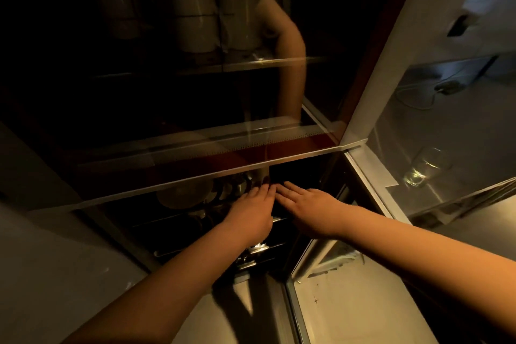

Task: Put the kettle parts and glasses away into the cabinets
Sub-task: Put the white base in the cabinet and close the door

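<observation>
We had both hands reaching into the dark lower compartment of the cabinet [321, 173], just beneath the pale front edge of the shelf [195, 179] above it. Our left hand [251, 213] lay with fingers mostly straight and pointing inward, and our right hand [310, 208] lay flat beside it, fingers extended; the fingertips of the two nearly met. Neither hand had anything visibly in its grasp, though the gloom there hid whatever sat right under the fingertips.

Just left of our hands, dim glassware [223, 190] and a round pale lid-like piece [183, 194] stood on the cabinet's wire rack [259, 251]; we judged these to be things already stowed, but could not make out which were kettle parts. One clear glass [424, 167] stood well apart on the surface [460, 126] to the right, seen through the open glass door [391, 78].

We judged the step in hand to be settling or nudging a piece into its place at the back. To do that well, we needed to keep our fingers low and flat, push slowly, and feel for neighbouring glass before shifting anything, since the light was poor. Drawing our hands out straight would spare the shelf edge overhead and the door at our right.
</observation>
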`<state>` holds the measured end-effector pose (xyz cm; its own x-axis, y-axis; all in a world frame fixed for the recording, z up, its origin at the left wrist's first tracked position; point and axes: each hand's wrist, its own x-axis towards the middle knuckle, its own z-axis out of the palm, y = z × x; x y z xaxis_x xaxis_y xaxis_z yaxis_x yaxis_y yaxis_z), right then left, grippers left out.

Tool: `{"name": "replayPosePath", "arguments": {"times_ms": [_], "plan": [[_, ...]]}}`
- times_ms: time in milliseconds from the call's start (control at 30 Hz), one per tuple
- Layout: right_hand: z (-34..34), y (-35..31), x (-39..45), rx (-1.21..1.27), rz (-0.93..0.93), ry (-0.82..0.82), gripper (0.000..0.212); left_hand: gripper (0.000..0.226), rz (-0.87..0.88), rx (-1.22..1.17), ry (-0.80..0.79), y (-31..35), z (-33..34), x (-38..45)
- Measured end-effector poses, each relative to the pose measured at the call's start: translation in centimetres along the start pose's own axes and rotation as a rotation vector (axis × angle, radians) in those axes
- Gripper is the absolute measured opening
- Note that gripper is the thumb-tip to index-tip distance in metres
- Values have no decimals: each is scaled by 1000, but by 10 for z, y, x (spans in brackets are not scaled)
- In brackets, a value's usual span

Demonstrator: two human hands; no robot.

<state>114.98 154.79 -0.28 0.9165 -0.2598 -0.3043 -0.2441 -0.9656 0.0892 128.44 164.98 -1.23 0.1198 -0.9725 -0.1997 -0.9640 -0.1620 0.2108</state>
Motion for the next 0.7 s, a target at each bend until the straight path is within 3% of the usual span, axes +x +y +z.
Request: {"name": "replayPosePath", "arguments": {"times_ms": [167, 300, 400, 533, 700], "plan": [[-30, 25, -77, 15, 68, 176, 68, 53, 184, -67, 180, 34, -39, -8], [-34, 54, -125, 51, 264, 248, 68, 46, 359, -117, 346, 73, -63, 9], [-21, 72, -149, 107, 438, 299, 62, 44, 457, -108, 376, 107, -69, 34], [1, 99, -168, 146, 520, 336, 63, 47, 506, -89, 332, 148, -69, 74], [30, 140, -180, 228, 588, 284, 65, 61, 355, 14, 39, 183, -61, 126]]}}
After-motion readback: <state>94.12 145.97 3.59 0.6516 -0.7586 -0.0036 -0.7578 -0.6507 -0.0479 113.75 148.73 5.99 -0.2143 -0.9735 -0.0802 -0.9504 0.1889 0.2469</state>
